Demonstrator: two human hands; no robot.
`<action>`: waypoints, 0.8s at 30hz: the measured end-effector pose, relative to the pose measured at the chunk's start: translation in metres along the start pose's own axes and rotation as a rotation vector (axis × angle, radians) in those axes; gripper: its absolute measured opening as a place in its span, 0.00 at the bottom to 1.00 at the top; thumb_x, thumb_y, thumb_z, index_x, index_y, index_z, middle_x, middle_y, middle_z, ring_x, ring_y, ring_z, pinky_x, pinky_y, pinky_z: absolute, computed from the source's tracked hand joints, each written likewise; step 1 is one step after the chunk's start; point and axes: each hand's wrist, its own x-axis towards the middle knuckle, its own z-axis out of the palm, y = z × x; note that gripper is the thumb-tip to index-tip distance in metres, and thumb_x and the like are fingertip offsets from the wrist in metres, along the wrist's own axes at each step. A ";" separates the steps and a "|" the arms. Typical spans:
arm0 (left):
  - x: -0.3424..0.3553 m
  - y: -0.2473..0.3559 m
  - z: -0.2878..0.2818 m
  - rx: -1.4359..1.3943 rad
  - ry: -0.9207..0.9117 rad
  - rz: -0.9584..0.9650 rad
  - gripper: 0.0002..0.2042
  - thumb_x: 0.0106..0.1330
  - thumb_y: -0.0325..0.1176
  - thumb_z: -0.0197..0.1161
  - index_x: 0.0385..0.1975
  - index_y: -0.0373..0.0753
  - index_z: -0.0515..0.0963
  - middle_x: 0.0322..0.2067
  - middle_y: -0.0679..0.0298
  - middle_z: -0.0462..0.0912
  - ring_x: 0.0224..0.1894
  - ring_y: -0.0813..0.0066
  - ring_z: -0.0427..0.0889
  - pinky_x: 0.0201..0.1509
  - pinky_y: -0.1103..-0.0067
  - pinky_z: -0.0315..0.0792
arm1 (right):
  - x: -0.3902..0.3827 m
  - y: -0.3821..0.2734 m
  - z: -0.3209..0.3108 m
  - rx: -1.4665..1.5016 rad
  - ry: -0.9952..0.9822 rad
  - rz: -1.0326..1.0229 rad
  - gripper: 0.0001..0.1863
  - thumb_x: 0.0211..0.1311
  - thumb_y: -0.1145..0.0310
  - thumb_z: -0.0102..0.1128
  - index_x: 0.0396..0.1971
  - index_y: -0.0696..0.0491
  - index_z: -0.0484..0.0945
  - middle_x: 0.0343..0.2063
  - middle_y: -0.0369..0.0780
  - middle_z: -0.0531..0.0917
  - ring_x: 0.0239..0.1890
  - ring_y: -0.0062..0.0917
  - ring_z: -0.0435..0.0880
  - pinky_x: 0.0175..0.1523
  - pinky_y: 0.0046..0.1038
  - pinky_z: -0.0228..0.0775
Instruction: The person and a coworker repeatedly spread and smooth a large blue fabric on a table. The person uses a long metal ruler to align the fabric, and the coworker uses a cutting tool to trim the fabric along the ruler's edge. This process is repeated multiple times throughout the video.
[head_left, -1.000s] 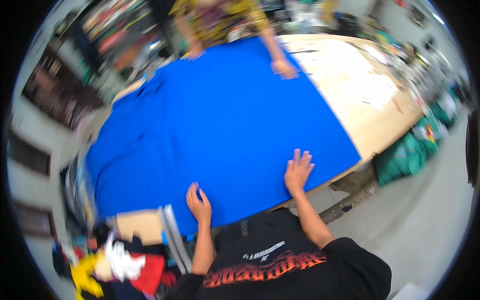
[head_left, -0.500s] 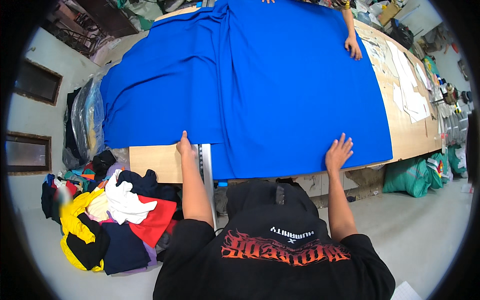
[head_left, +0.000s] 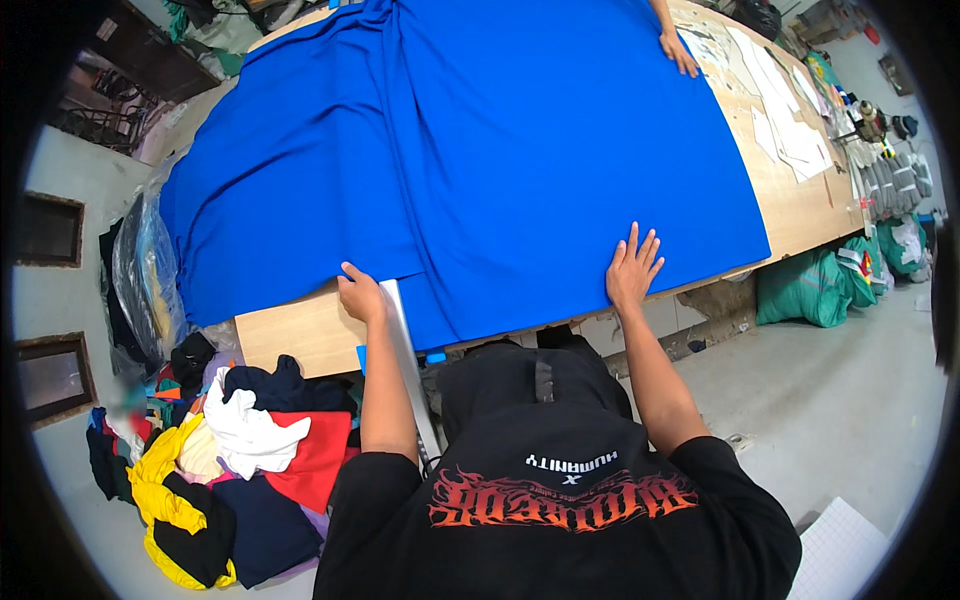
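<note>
A large sheet of blue fabric point(head_left: 520, 150), bunched into folds along its middle, covers much of the long wooden table point(head_left: 738, 150). My left hand point(head_left: 362, 295) pinches the fabric's near edge, thumb up, beside a metal rail point(head_left: 410, 355) and a bare section of board. My right hand point(head_left: 632, 268) lies flat on the fabric's near right part, fingers spread. A co-worker's hand point(head_left: 680, 55) rests near the far right edge of the fabric.
A heap of coloured clothes point(head_left: 250, 435) lies at left, below a plastic-wrapped bundle point(head_left: 145, 280). White paper pieces point(head_left: 790, 135) lie on the table's right end. Green sacks point(head_left: 800, 290) sit beneath that end. A gridded sheet point(head_left: 830, 545) is at lower right.
Since one second ago my left hand has closed on the fabric's edge, and more folds show along the middle. The view has shifted, and the co-worker's hand sits higher in it.
</note>
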 end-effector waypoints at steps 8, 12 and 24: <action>-0.004 0.002 0.005 0.037 0.040 0.015 0.29 0.81 0.54 0.41 0.42 0.31 0.81 0.38 0.40 0.86 0.45 0.36 0.83 0.53 0.49 0.73 | 0.000 0.005 0.011 -0.025 0.082 -0.056 0.31 0.83 0.53 0.36 0.81 0.42 0.52 0.80 0.53 0.50 0.82 0.49 0.44 0.80 0.62 0.32; -0.010 0.004 0.004 0.062 0.072 0.069 0.29 0.81 0.54 0.42 0.43 0.30 0.81 0.39 0.39 0.86 0.44 0.35 0.83 0.52 0.49 0.73 | -0.001 0.000 0.011 -0.100 0.128 -0.180 0.31 0.82 0.54 0.40 0.80 0.42 0.55 0.80 0.53 0.51 0.82 0.50 0.45 0.79 0.63 0.33; -0.013 0.013 0.004 0.093 0.072 0.109 0.29 0.82 0.52 0.42 0.48 0.29 0.80 0.42 0.39 0.86 0.45 0.35 0.84 0.52 0.49 0.74 | -0.015 -0.027 -0.004 -0.002 0.054 -0.266 0.30 0.82 0.55 0.40 0.80 0.40 0.55 0.80 0.50 0.52 0.82 0.46 0.47 0.80 0.59 0.33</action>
